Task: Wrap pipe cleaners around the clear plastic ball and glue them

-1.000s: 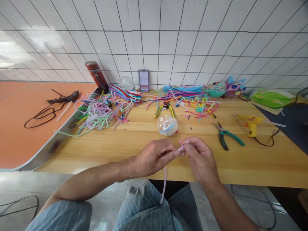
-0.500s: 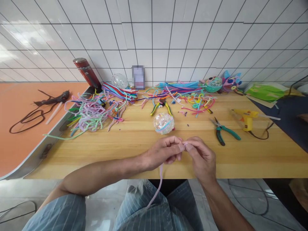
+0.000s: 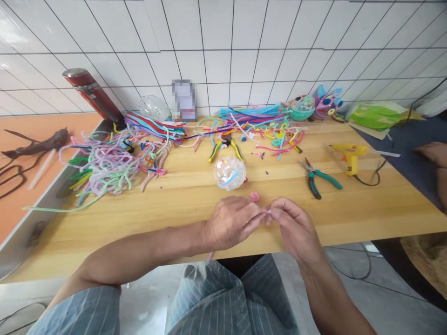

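Note:
My left hand (image 3: pixel 228 223) and my right hand (image 3: pixel 297 229) meet above the front of the wooden table, both closed in a pinch. Between their fingertips runs a pale lilac pipe cleaner (image 3: pixel 268 211); its other end peeks out below my left wrist, and the middle stretch is hidden by the hand. Just beyond my fingers lies a small pink coil (image 3: pixel 254 197). Farther back sits a clear ball (image 3: pixel 229 173) with a blue and pink band and bits of colour on it. Yellow-and-green handled pliers (image 3: pixel 226 146) lie behind the ball.
Tangled pipe cleaners (image 3: pixel 108 165) cover the left side, near a red thermos (image 3: pixel 92 95). Green-handled pliers (image 3: pixel 319 179) and a yellow glue gun (image 3: pixel 351 156) lie right. Along the wall stand another clear ball (image 3: pixel 153 108) and decorated balls (image 3: pixel 303 108). Another person's arm (image 3: pixel 433 156) shows at right.
The view has shifted, moving the table items leftward. The lilac tail that hung long below my left hand now shows only briefly. The pink coil has come into view beyond my fingers.

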{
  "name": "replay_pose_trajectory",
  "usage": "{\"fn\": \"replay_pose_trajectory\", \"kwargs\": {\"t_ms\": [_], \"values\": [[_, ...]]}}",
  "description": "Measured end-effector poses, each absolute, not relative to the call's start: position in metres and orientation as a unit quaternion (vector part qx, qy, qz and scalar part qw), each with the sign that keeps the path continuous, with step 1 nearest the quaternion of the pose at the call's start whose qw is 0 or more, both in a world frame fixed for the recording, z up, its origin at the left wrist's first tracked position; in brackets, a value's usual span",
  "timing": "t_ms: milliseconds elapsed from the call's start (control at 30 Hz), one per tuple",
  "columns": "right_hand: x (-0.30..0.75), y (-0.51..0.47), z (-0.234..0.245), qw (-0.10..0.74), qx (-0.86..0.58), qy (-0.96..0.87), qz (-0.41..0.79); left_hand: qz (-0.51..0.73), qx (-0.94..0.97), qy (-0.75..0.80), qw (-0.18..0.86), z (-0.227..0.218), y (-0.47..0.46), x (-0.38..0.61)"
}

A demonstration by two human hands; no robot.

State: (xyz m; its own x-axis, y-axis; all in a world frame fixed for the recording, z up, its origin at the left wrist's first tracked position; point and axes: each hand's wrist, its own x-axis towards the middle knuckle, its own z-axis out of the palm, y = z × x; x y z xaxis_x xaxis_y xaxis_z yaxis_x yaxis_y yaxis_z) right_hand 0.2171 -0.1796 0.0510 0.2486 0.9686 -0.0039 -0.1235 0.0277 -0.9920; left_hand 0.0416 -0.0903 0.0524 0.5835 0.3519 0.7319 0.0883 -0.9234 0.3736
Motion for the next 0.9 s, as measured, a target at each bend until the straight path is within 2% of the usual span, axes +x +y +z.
{"fn": "replay_pose_trajectory", "kwargs": {"t_ms": [67,233,300,400,500,600,700,800,900], "values": [[0.219,-0.182,0.053,0.566,-0.540,-0.424,0.456,0.419,0.878,0.128,0.192,0.055,-0.091,0.040],[0.230,-0.186,0.056,0.487,-0.582,-0.496,0.422,0.242,0.778,0.228,0.533,0.071,-0.089,0.041],[0.234,-0.187,0.058,0.464,-0.593,-0.520,0.403,0.199,0.713,0.242,0.627,0.074,-0.086,0.043],[0.237,-0.187,0.061,0.461,-0.600,-0.529,0.385,0.134,0.628,0.248,0.725,0.073,-0.083,0.046],[0.236,-0.185,0.061,0.489,-0.589,-0.511,0.391,0.091,0.573,0.251,0.774,0.069,-0.084,0.049],[0.231,-0.183,0.055,0.536,-0.586,-0.469,0.385,0.161,0.592,0.263,0.744,0.067,-0.088,0.050],[0.222,-0.183,0.047,0.563,-0.584,-0.440,0.386,0.248,0.710,0.268,0.603,0.066,-0.092,0.047],[0.211,-0.185,0.042,0.581,-0.582,-0.414,0.391,0.267,0.828,0.239,0.431,0.063,-0.095,0.041],[0.205,-0.185,0.042,0.599,-0.589,-0.400,0.367,0.249,0.872,0.223,0.358,0.061,-0.096,0.038]]}}
